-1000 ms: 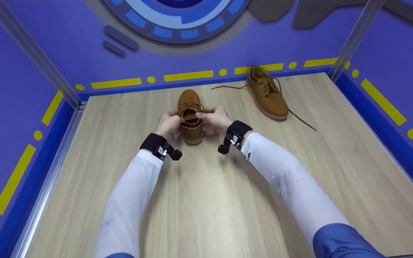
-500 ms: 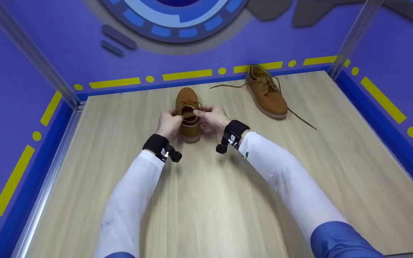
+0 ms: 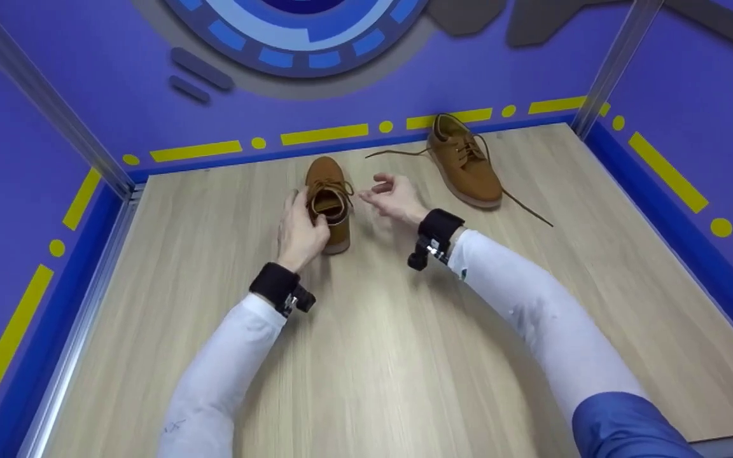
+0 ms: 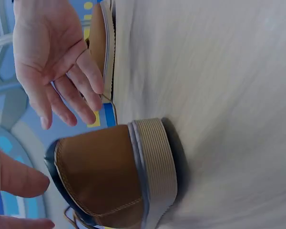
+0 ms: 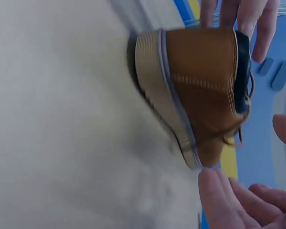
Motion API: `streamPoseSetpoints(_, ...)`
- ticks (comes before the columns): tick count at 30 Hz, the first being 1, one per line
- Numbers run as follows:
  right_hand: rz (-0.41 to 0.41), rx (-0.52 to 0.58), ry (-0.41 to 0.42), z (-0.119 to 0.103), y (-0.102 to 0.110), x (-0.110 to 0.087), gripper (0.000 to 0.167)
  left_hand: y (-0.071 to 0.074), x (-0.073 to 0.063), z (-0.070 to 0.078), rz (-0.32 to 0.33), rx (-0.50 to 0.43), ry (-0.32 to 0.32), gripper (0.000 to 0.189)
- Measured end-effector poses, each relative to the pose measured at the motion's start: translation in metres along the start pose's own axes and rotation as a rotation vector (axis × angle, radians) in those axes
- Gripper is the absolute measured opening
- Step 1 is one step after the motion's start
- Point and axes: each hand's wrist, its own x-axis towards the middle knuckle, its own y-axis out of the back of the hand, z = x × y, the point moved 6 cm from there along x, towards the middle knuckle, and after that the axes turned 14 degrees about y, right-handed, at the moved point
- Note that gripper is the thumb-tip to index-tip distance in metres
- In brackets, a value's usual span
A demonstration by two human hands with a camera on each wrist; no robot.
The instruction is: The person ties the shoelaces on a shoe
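Note:
A brown lace-up shoe (image 3: 324,169) stands upright on the wood-look tabletop, its heel towards me and its laces (image 5: 240,129) tied over the tongue. Along its left side lies my left hand (image 3: 301,234), with the thumb by the collar near the heel; firm contact cannot be made out. To the right of the shoe, my right hand (image 3: 398,198) hovers apart from it, fingers loosely spread and holding nothing. The left wrist view shows the shoe's heel (image 4: 102,167) and my right palm (image 4: 52,47) beyond it.
A second brown shoe (image 3: 478,181) stands at the back right, its two lace ends trailing loose on the tabletop (image 3: 366,356). Blue-purple panels (image 3: 315,114) with yellow markings wall in the back and both sides.
Both hands have let go of the shoe's collar and laces. My right hand has drawn off to the right, while the left has slid back along the shoe's left side and its fingers have straightened.

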Motion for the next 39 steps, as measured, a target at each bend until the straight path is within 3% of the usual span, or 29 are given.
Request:
streamPoseSetpoints(7, 0.083, -0.307, 0.078, 0.003, 0.065, 0.000, 0.078, -0.003, -0.036, 0.020, 0.041, -0.041, -0.250, 0.054)
streamPoseSetpoints(9, 0.116, -0.389, 0.085, 0.005, 0.083, -0.002, 0.080, -0.008, -0.044, 0.029, 0.023, -0.061, -0.319, 0.053)
streamPoseSetpoints(12, 0.152, -0.498, 0.083, 0.011, 0.108, -0.003, 0.083, -0.020, -0.053, 0.041, -0.051, -0.057, -0.371, 0.054)
streamPoseSetpoints(17, 0.174, -0.637, 0.028, 0.025, 0.135, -0.008, 0.091, -0.042, -0.062, 0.053, -0.159, 0.036, -0.387, 0.055)
streamPoseSetpoints(24, 0.159, -0.774, -0.104, 0.053, 0.164, -0.013, 0.107, -0.068, -0.073, 0.058, -0.220, 0.127, -0.398, 0.053)
streamPoseSetpoints(32, 0.144, -0.735, -0.269, 0.081, 0.170, -0.013, 0.113, -0.083, -0.076, 0.054, -0.274, 0.177, -0.381, 0.053)
streamPoseSetpoints(39, 0.151, -0.753, -0.303, 0.089, 0.168, -0.008, 0.111, -0.090, -0.073, 0.049, -0.315, 0.218, -0.338, 0.055)
